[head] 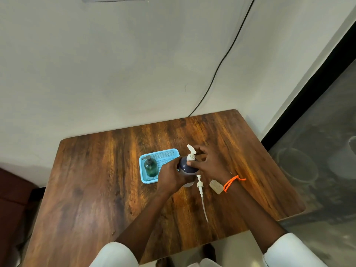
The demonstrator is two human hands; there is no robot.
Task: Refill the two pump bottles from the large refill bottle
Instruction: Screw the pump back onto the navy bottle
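Observation:
A dark blue bottle (186, 167) with a white pump top (191, 153) stands upright near the middle of the wooden table (96, 180). My left hand (170, 177) grips its body from the left. My right hand (209, 162) holds the white pump collar, thumb and fingers curled round it. A small green pump bottle (150, 167) stands in a light blue basket (167, 156) to the left. A loose white pump with a long dip tube (201, 191) lies on the table in front of the blue bottle. A small clear bottle (216, 186) lies beside my right wrist, partly hidden.
The table stands against a pale wall (115, 64). A black cable (221, 62) runs down the wall to the table's back edge. Grey floor (317, 170) lies beyond the table's right edge. Bare wood spreads over the left half of the table.

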